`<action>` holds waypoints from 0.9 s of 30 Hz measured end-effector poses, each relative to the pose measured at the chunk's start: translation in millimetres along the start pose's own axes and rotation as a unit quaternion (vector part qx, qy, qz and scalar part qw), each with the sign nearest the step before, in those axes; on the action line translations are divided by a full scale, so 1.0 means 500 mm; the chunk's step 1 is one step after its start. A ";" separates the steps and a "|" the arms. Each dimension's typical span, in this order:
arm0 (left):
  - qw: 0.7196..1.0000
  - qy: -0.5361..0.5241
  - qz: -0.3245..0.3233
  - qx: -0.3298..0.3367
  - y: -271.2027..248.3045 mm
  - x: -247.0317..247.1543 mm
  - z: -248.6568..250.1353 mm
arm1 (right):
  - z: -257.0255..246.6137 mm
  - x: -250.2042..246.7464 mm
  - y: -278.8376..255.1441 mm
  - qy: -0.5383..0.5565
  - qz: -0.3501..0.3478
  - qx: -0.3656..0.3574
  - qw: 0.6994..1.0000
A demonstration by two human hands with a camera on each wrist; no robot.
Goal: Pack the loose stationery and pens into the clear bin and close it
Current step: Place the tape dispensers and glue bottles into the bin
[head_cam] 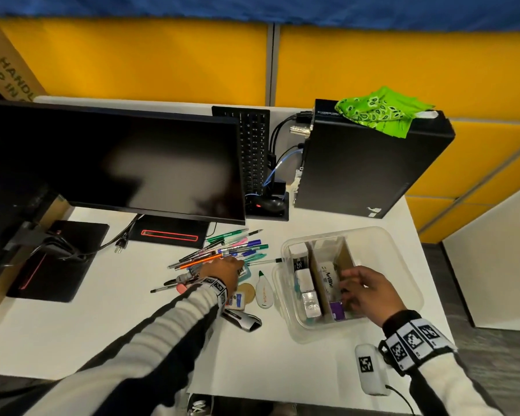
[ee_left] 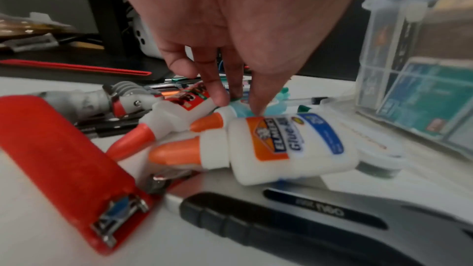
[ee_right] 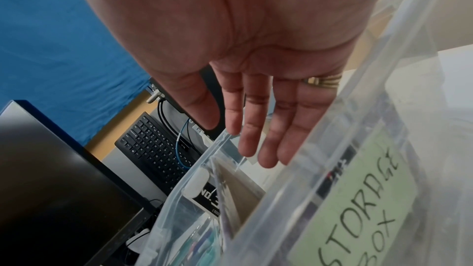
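Reaching into the pen pile (head_cam: 222,250), the left hand (head_cam: 222,270) is seen from the left wrist view with fingertips (ee_left: 220,96) pressed down among glue bottles (ee_left: 286,143), unseen from the head; whether anything is grasped cannot be told. Straight, released fingers of the right hand (ee_right: 256,92) are shown over the clear bin (head_cam: 403,265) on the bench (head_cam: 282,355). Small boxes (head_cam: 305,283) between cardboard dividers (head_cam: 321,283) are held inside; a "STORAGE BOX" label (ee_right: 358,209) is revealed only by the right wrist view.

head: high, looking down | wrists: close, along fingers (ee_left: 217,92); all share bin (head_cam: 403,265)
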State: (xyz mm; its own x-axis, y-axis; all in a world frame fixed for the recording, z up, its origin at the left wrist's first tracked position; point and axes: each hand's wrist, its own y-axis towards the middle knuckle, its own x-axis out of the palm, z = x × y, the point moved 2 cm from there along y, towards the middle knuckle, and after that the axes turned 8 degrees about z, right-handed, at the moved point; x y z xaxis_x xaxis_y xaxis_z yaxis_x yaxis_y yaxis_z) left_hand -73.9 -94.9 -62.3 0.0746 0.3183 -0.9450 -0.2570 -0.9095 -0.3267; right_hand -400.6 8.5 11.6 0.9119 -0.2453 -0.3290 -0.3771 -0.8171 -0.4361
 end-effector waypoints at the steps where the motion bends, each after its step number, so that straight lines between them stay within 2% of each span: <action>1: 1.000 0.009 -0.003 0.002 0.004 0.000 0.003 | 0.005 0.000 0.000 -0.006 0.001 -0.005 1.000; 6: 0.998 0.060 0.007 -0.006 0.019 -0.003 0.013 | 0.012 -0.005 -0.003 -0.007 0.014 -0.022 1.000; 9: 0.998 0.051 0.037 -0.003 0.019 -0.014 0.014 | 0.012 -0.008 -0.006 0.006 0.017 -0.033 0.999; 13: 0.995 -0.048 0.086 -0.004 0.015 -0.043 -0.003 | 0.002 -0.011 -0.008 -0.004 0.019 -0.047 0.999; 16: 0.973 -0.186 0.140 -0.011 -0.008 -0.093 0.019 | -0.018 -0.013 -0.012 0.008 0.029 -0.062 0.998; 20: 0.929 -0.310 0.171 0.108 -0.052 -0.188 0.116 | -0.068 -0.022 -0.019 -0.033 0.028 -0.138 0.990; 23: 0.915 -0.325 0.143 0.190 -0.076 -0.231 0.198 | -0.113 -0.016 -0.038 -0.043 -0.058 -0.174 0.982; 25: 0.905 -0.342 0.129 0.219 -0.092 -0.240 0.248 | -0.132 -0.010 -0.048 -0.082 -0.106 -0.193 0.972; 27: 0.881 -0.411 0.114 0.204 -0.108 -0.239 0.274 | -0.136 -0.008 -0.054 -0.137 -0.121 -0.217 0.959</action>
State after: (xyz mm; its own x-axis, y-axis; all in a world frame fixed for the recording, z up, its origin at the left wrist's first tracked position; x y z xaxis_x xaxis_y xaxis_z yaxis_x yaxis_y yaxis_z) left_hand -200.8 -47.2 70.3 -0.7033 0.3780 -0.6021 -0.5127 -0.8564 0.0613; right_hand -383.1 -4.0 81.5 0.8650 0.0756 -0.4960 -0.0034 -0.9877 -0.1564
